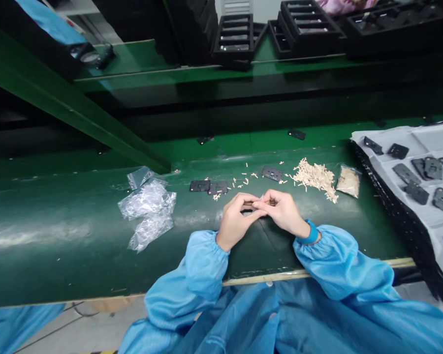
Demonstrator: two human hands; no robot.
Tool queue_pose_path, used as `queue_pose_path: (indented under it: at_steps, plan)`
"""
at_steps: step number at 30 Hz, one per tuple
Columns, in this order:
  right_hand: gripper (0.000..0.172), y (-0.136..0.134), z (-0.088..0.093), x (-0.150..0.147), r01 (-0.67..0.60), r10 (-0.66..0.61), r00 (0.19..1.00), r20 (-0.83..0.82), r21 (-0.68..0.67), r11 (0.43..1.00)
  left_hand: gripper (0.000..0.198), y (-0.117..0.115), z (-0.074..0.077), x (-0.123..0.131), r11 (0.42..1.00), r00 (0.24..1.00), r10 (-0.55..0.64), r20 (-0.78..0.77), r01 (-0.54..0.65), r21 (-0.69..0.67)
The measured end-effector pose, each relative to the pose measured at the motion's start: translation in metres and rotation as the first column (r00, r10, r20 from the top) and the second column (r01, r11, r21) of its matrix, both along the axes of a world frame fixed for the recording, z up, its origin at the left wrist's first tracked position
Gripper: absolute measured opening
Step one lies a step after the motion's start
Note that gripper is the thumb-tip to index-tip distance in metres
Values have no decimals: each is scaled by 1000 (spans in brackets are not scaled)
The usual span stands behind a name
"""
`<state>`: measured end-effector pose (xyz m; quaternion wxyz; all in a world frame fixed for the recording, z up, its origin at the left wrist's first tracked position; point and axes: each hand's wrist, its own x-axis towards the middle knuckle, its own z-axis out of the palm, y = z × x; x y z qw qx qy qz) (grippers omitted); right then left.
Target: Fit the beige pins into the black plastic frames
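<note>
My left hand [236, 220] and my right hand [285, 212] meet over the bench, fingertips pinched together. Between them shows a tiny pale, shiny bit, too small to name; the fingers hide the rest. Just beyond the hands lie flat black plates with cut-outs: a dark one [200, 186], one beside it [218, 188], and a greyer one [271, 173]. A heap of small beige pieces [313, 174] spreads past my right hand, with loose ones scattered leftward. Beside the heap lies a clear bag filled with beige pieces [349, 181].
Crumpled clear plastic bags [147, 206] are piled to the left. At right, a white-lined tray [413, 142] carries several black parts. A green post [77, 113] slants down at left. Black slotted trays [236, 39] stand on the shelf behind. Black pieces [296, 133] lie further back.
</note>
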<state>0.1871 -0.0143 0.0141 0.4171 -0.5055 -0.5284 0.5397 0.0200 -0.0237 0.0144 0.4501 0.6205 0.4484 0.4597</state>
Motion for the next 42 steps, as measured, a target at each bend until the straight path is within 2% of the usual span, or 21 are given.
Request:
queue_pose_path:
  at_steps: [4,9,13,15,19,21,24,27,29,30,32,34,36,39,40,42]
  plan:
    - [42,2,3,-1,-46,36,996,-77,-126,991,19,2,-3,-9,999,999,-29,-32,27,-35]
    - [45,5,5,2,-55,52,998,-22,-127,990,16,5,-10,-19,1000,985,-23,-170,26,15]
    - [42,3,4,6,-79,82,993,81,-45,996,18,5,-5,-18,998,969,-56,-240,63,23]
    - [39,2,5,8,-106,101,980,169,22,994,20,6,-1,-18,993,948,-60,-311,88,76]
    - [37,2,10,13,-156,119,939,323,92,983,22,10,4,-23,975,888,104,-449,-1,224]
    - [34,3,12,14,-140,66,903,424,144,980,20,11,4,-24,956,866,177,-467,-39,291]
    - [29,5,11,13,-54,-87,851,517,251,966,17,5,3,-19,915,852,205,-481,7,403]
    - [25,6,6,12,49,-182,879,441,295,954,17,-6,0,-11,891,862,147,-486,97,443]
    - [15,6,3,12,95,-166,937,308,234,968,16,-9,-3,-8,889,887,94,-452,129,439]
    - [12,7,2,12,104,-142,966,217,179,978,16,-8,-4,-8,898,908,82,-410,112,426]
    - [18,8,1,14,81,-82,996,19,60,995,16,-3,-6,-11,936,955,110,-276,-6,353]
    - [23,9,1,15,44,-48,986,-157,-28,999,25,7,-7,-14,973,981,154,-114,-131,189]
    - [26,11,1,18,7,-28,962,-270,-78,997,41,16,-9,-18,994,994,105,39,-103,-41]
    - [27,12,-1,20,-14,-8,953,-302,-70,997,43,23,-9,-21,948,982,22,185,39,-317]
    - [26,11,-3,20,-6,-10,960,-280,-57,998,40,23,-8,-23,932,982,45,184,25,-361]
    - [27,10,-8,18,22,-37,969,-244,-65,998,36,21,-6,-25,927,985,135,109,-87,-364]
